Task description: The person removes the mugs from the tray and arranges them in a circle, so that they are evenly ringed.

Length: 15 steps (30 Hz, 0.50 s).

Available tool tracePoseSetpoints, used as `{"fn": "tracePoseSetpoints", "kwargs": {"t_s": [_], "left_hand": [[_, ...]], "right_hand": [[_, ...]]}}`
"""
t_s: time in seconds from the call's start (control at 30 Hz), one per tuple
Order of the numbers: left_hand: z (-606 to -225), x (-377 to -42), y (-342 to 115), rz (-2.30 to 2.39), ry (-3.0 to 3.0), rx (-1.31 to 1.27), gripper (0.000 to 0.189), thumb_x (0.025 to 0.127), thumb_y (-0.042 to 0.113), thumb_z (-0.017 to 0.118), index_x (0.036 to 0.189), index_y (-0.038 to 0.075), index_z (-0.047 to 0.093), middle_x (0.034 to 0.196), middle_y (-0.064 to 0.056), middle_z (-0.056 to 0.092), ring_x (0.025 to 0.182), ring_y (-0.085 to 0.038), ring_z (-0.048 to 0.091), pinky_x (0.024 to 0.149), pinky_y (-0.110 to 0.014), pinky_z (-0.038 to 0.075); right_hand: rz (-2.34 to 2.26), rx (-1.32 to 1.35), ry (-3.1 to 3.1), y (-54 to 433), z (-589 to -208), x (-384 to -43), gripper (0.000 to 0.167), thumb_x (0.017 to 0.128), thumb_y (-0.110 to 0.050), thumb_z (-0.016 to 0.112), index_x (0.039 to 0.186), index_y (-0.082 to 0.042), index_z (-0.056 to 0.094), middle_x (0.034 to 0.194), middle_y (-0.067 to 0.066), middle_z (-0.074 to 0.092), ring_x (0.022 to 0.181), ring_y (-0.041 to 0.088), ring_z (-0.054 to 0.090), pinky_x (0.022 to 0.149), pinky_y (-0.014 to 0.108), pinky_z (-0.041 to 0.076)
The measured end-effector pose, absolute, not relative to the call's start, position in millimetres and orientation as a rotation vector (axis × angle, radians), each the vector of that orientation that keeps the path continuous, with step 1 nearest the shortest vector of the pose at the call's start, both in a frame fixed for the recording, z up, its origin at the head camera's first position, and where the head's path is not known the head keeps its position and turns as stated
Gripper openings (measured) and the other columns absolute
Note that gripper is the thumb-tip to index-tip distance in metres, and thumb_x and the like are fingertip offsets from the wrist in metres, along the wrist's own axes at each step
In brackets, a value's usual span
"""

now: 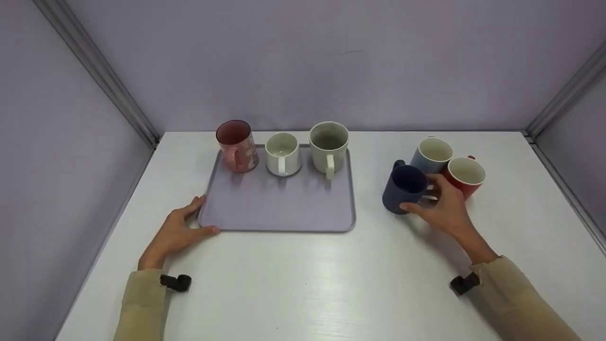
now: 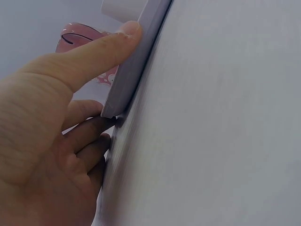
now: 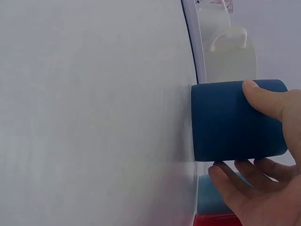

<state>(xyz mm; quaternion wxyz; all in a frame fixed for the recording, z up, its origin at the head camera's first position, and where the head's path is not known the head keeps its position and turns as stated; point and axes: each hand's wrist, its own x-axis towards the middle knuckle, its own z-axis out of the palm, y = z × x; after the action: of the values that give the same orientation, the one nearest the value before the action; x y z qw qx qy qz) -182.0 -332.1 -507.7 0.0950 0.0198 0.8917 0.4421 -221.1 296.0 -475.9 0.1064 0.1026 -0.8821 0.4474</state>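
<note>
One dark navy-blue, cylindrical, ceramic-looking mug [image 1: 402,194] is standing at the right of the tray, apart from it, its handle pointing away from the person. The right hand [image 1: 445,208] is gripping it, thumb pressing the near side, fingers bending round the right. Beyond that hand, a light-blue cylindrical mug with a pale interior [image 1: 428,166] and a red cylindrical mug with a cream interior [image 1: 467,190] are standing close together. Leftward, a grey-lilac, rectangular, plastic-looking tray [image 1: 279,208] is lying on a smooth white table [image 1: 307,284]; the left hand [image 1: 180,229] is pinching its near left corner. Along the tray's far side, a pink patterned mug [image 1: 244,151], a small white mug [image 1: 283,158] and a larger off-white mug [image 1: 326,157] are standing upright.
</note>
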Motion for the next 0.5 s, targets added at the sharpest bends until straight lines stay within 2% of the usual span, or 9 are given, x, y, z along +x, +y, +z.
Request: {"fn": "tracePoseSetpoints", "kwargs": {"t_s": [0.1, 0.3, 0.5], "left_hand": [[-508, -182, -332, 1.307, 2.647, 0.063, 0.111, 0.084, 0.048, 0.091, 0.168, 0.008, 0.030, 0.176, -0.021, 0.017, 0.166, -0.040, 0.010, 0.134, -0.060, 0.012], [-508, -182, -333, 1.296, 2.656, 0.061, 0.111, 0.084, 0.048, 0.091, 0.168, 0.008, 0.030, 0.176, -0.022, 0.017, 0.166, -0.041, 0.010, 0.134, -0.060, 0.012], [-509, -183, -333, 1.273, 2.671, 0.063, 0.111, 0.084, 0.050, 0.090, 0.168, 0.009, 0.031, 0.176, -0.021, 0.017, 0.165, -0.041, 0.011, 0.134, -0.060, 0.013]], "right_hand": [[1.307, 0.277, -2.584, 296, -477, -223, 0.075, 0.075, -0.013, 0.100, 0.135, 0.003, 0.059, 0.127, 0.018, 0.071, 0.104, 0.027, 0.070, 0.089, 0.016, 0.060], [1.293, 0.178, -2.597, 291, -477, -230, 0.073, 0.077, -0.011, 0.098, 0.136, 0.004, 0.058, 0.131, 0.022, 0.070, 0.112, 0.038, 0.073, 0.091, 0.018, 0.061], [1.244, 0.099, -2.587, 284, -473, -234, 0.072, 0.077, -0.013, 0.098, 0.135, 0.005, 0.060, 0.128, 0.026, 0.071, 0.114, 0.043, 0.073, 0.097, 0.049, 0.062]]}}
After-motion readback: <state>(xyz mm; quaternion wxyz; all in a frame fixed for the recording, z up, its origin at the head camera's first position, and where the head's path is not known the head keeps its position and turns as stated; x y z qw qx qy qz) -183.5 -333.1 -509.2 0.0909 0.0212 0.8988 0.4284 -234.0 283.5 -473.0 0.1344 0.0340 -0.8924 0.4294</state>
